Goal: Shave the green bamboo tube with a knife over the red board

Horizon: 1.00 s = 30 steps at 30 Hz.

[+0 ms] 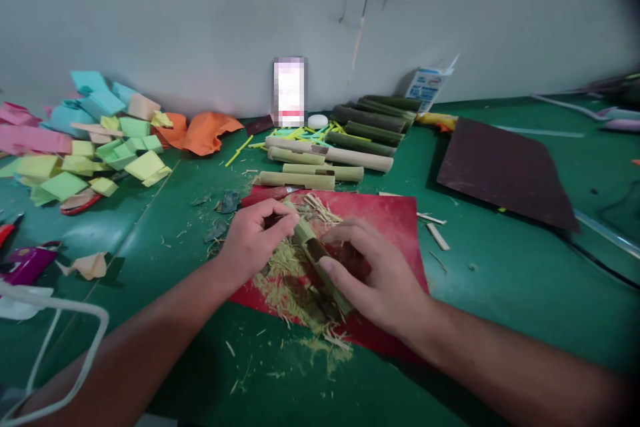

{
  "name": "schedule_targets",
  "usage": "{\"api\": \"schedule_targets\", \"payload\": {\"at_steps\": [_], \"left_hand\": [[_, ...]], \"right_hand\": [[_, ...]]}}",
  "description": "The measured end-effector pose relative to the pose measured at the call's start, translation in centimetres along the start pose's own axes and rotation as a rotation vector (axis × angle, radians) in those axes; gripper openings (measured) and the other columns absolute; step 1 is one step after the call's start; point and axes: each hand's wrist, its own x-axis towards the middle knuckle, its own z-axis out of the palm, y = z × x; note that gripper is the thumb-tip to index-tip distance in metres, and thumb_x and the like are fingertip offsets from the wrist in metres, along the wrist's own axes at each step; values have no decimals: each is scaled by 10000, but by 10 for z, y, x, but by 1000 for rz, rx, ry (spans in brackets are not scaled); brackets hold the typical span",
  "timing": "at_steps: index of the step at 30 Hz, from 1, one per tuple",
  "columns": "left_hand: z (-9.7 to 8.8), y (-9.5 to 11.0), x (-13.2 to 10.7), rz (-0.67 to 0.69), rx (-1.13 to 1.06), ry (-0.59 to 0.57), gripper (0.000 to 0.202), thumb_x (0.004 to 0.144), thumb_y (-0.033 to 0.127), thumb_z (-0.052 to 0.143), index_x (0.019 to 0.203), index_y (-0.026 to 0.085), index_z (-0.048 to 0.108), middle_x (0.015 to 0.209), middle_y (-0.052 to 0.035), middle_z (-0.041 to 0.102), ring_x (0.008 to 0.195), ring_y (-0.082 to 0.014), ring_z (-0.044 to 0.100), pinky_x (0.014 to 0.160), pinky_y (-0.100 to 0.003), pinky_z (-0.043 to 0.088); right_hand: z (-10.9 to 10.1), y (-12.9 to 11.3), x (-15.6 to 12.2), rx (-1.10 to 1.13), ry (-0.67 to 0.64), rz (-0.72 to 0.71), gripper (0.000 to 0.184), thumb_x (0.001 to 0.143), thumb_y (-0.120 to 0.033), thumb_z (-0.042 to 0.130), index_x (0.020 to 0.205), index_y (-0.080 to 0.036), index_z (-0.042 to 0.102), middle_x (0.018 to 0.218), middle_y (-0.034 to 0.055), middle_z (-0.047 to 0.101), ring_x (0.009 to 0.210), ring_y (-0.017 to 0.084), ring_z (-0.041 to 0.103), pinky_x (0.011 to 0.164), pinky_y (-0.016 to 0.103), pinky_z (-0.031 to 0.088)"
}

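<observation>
A green bamboo tube (334, 288) with a rectangular notch cut in its side slants over a red sheet (393, 217). Its far end is pinched between the thumb and fingers of my left hand (253, 237). Around the notched part curl the fingers of my right hand (385, 273), with the thumb along the near side. Pale bamboo shavings and dust (280, 273) cover much of the sheet beneath. Whether a small tool sits in my left fingers is hidden.
Behind the sheet lie cut bamboo tubes (300, 179), darker bamboo pieces (367, 117) and yellow-green sticks (290, 135). A phone (289, 90) leans on the wall. Colored paper pieces (65, 153) pile up left; a dark brown sheet (500, 170) lies right. A white wire frame (95, 320) stands near left.
</observation>
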Motion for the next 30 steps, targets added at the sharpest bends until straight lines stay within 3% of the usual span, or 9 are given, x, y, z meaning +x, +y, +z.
{"api": "schedule_targets", "payload": {"at_steps": [2,4,10,18,22,26,30], "left_hand": [[5,7,-8,-187,-227,-31,225,868,354,523,770,158,574,611,18,610,400,-42,436,395,-161,334],[11,13,-14,-290,-403,-84,241,880,383,501,789,162,534,602,20,626,341,-31,420,344,-147,291],[24,23,-21,-339,-516,-127,208,881,364,515,839,160,513,594,22,632,354,-49,518,348,-132,348],[28,26,-28,-248,-470,-240,150,892,304,503,961,182,556,601,34,595,516,-76,601,491,-159,453],[27,26,-27,-142,-384,-175,115,881,244,518,937,185,598,781,-3,658,717,-97,627,646,-185,498],[26,23,-24,-8,-255,-137,104,860,187,533,895,178,630,983,-28,653,923,-131,601,851,-242,475],[26,21,-25,32,-186,-119,68,831,197,578,883,183,620,896,-13,648,834,-121,596,788,-237,488]], "right_hand": [[-1,1,1,54,93,-43,184,813,-271,567,992,-230,559,969,57,600,843,180,580,700,325,494],[-1,2,2,88,150,-77,214,800,-247,587,1012,-235,561,971,52,597,845,176,579,692,319,500],[-1,1,1,142,181,-145,239,774,-191,623,1002,-232,565,941,35,611,847,164,579,688,297,503],[1,4,-1,182,201,-102,200,792,-165,608,976,-224,556,891,11,582,738,121,557,628,262,482],[0,3,-2,187,226,-103,244,786,-152,615,1008,-231,551,879,6,585,718,118,558,624,263,480],[-2,1,-1,205,224,-168,173,796,-144,598,938,-240,579,884,14,612,788,148,580,682,296,485],[-4,-2,0,228,222,-168,96,807,-144,578,844,-233,571,813,7,605,765,151,576,671,302,477]]}}
